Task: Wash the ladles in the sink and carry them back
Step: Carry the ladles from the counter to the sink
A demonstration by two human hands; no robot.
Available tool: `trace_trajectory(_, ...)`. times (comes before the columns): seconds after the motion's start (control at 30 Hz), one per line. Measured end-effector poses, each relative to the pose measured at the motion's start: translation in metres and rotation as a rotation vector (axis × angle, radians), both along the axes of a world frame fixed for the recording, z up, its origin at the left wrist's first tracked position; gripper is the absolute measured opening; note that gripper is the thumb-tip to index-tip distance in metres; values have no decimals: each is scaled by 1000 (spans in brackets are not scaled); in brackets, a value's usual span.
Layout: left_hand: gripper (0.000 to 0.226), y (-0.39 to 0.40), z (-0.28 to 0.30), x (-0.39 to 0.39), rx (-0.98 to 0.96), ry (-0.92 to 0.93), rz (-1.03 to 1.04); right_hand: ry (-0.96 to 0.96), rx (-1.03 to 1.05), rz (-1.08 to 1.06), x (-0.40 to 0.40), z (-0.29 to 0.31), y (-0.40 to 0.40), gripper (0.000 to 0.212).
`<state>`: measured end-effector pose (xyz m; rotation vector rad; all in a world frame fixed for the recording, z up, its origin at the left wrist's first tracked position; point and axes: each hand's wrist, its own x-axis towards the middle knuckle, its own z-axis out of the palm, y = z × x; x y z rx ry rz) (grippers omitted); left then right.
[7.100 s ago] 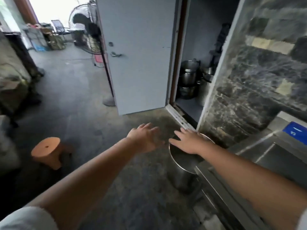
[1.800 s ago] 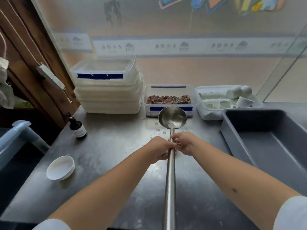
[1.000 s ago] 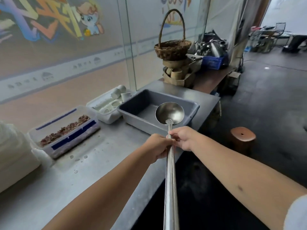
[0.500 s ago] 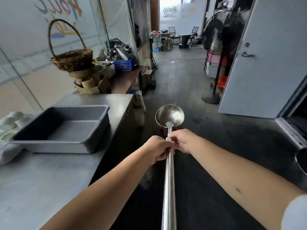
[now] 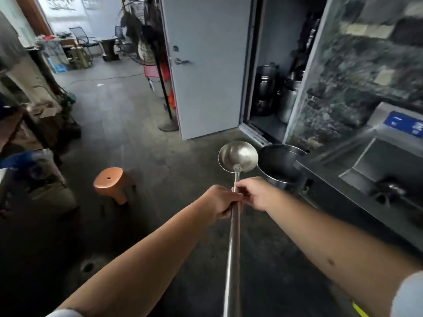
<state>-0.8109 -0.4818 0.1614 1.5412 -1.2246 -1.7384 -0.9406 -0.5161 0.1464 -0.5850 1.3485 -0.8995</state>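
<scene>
Here, left hand (image 5: pixel 220 201) and right hand (image 5: pixel 256 193) both grip the long-handled, shiny steel ladle (image 5: pixel 237 179), bowl forward.

A dark, stained concrete floor (image 5: pixel 128 138) is carrying everything here. 1 orange stool (image 5: pixel 111 183) is standing on it at the left, well apart from 1 steel pot (image 5: pixel 280 164) sitting beside the sink unit (image 5: pixel 375 179). A fan's round base (image 5: pixel 168 126) is resting just beside the open grey door (image 5: pixel 206 65). A small drain hole (image 5: pixel 88 267) is showing near the bottom left.

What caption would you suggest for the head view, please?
Both hands, left hand and right hand, hold a long steel ladle beside the sink.
</scene>
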Motion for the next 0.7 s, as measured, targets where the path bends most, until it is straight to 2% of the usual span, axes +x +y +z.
trace_trajectory(0.27, 14, -64, -15, -150, -9, -96, -398, 23, 70, -371, -151, -18, -13, 25)
trace_trajectory(0.5, 25, -132, -9, -251, -114, -69, -736, 11, 109, -646, -252, -31, -48, 27)
trace_trajectory(0.63, 12, -165, -11, -293, -79, -23, -860, -39, 62, -779, -286, -34, -62, 23)
trace_trajectory(0.7, 13, -178, -13, -317, -46, -21, -945, -90, 36, -836, -302, -33, -66, 23)
